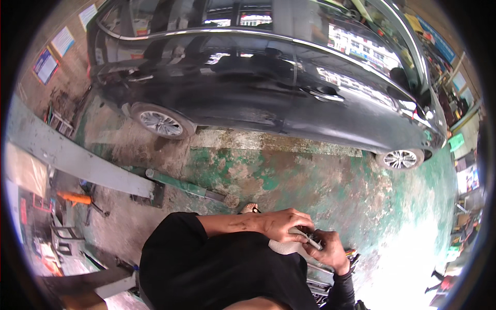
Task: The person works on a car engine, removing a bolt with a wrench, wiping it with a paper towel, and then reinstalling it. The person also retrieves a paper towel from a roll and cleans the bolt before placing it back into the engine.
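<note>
Close in front of my body, both hands are closed on a light beige-grey piece (285,247) with a rounded, finely textured face. My left hand (289,225) comes in from the left and grips its upper side, the fingers curled over the edge. From the right, my right hand (330,251) pinches its other end between thumb and fingers. Small clip-like bits show along the edge between the two hands. What the piece belongs to cannot be made out. Below my right hand, partly hidden by my arm, lie several metal tools (320,284).
A black car (248,98) stands lengthwise ahead of me, its doors closed. To the left rise a grey lift post (72,150) and a low lift arm (181,183) reaching across the worn green floor (268,175). An orange tool part (75,198) lies farther left.
</note>
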`<state>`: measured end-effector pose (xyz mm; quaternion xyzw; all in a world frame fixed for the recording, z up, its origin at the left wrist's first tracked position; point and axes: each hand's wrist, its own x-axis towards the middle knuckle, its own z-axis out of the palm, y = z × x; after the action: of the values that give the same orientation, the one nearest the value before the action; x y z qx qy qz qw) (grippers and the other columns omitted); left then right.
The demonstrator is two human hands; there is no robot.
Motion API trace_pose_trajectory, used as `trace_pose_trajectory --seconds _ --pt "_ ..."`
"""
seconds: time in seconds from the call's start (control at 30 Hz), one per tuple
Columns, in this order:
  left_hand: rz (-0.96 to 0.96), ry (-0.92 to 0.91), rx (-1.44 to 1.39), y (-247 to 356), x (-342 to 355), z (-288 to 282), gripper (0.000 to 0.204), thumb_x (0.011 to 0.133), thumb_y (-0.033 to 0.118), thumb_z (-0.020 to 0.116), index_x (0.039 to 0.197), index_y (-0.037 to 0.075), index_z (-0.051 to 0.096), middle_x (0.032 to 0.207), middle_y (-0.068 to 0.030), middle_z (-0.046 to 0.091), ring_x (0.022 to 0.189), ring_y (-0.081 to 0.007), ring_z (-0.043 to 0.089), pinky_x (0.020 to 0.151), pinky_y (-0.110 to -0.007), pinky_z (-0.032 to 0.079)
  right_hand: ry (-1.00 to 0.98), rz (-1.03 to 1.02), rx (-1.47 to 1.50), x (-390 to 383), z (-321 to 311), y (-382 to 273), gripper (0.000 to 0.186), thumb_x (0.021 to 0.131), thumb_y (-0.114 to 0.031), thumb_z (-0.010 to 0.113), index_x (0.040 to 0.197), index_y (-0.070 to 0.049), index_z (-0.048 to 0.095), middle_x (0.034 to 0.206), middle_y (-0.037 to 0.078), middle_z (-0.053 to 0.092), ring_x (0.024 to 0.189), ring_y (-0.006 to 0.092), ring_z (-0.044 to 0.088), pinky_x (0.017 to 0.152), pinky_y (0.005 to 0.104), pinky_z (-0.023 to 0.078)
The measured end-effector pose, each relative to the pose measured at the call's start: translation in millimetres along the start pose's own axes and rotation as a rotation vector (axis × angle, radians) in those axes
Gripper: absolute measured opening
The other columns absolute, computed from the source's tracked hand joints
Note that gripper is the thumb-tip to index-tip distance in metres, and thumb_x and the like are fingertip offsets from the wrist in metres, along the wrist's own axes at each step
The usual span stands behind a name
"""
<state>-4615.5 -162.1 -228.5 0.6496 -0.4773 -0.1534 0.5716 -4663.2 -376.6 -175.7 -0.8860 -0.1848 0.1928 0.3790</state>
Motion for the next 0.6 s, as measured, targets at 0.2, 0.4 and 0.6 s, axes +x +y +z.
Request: trace_pose_trajectory --seconds 0.2,0.4,0.6 --pt "-0.027 0.102 -0.137 -13 -9 2 0.034 0.081 0.02 0.074 0.104 -0.001 0.061 0.097 -0.0144 0.065 0.092 -0.0302 0.065 0.079 -0.038 0.052 0.035 -0.087 0.108 8 17 14 0.031 0.077 -0.027 0.069 0.071 0.001 0.057 0.059 0.016 0.054 0.052 0.033 0.057 0.05 0.0392 0.043" --pt "-0.082 0.008 -0.211 -19 -10 -7 0.036 0.082 0.028 0.074 0.102 0.0 0.063 0.094 -0.0139 0.067 0.088 -0.0272 0.066 0.074 -0.036 0.05 0.188 -0.216 -0.008 16 22 10 0.043 0.078 -0.038 0.065 0.065 0.0 0.049 0.056 0.017 0.046 0.049 0.0377 0.049 0.049 0.0423 0.036" --pt "0.088 0.023 -0.269 -20 -13 -17 0.03 0.085 0.025 0.071 0.095 -0.001 0.062 0.084 -0.0163 0.066 0.079 -0.0299 0.065 0.067 -0.038 0.048 0.028 -0.112 0.144 25 25 -2 0.046 0.08 -0.042 0.062 0.065 -0.001 0.049 0.056 0.017 0.046 0.047 0.0372 0.049 0.047 0.0427 0.035"
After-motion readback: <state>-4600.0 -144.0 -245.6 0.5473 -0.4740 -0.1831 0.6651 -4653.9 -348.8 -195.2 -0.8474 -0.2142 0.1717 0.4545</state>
